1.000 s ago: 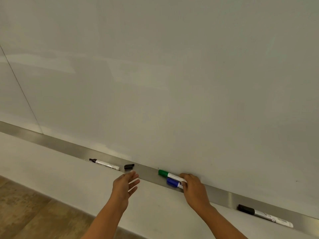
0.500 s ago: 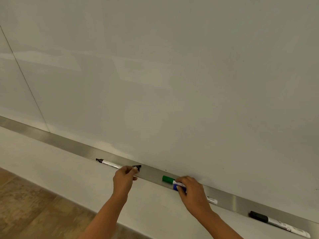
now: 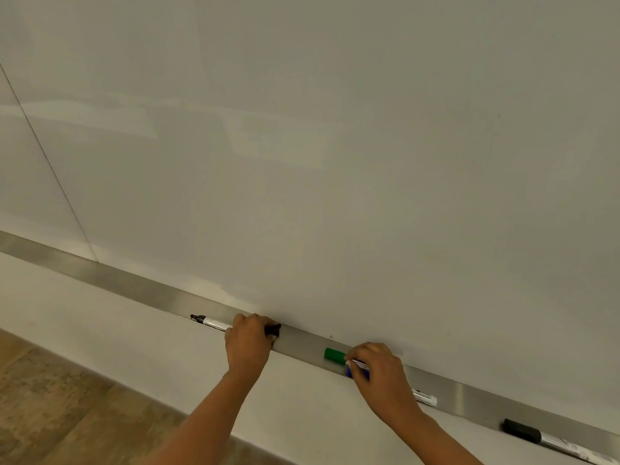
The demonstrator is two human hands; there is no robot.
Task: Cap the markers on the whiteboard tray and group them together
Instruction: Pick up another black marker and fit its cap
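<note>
Print on the white marker barrels is too blurred to read. The long brushed-metal tray (image 3: pixel 134 290) under the glossy whiteboard (image 3: pixel 335 162) holds an uncapped marker (image 3: pixel 209 322), a green marker (image 3: pixel 334 354) and blue marker (image 3: pixel 350 374) side by side, and a black-capped marker (image 3: pixel 543 439) well to the right. The left hand (image 3: pixel 248 344) curls round a black cap (image 3: pixel 273 329) at the uncapped marker's rear end; the right hand (image 3: pixel 382 374) grips the green and blue pair.
</note>
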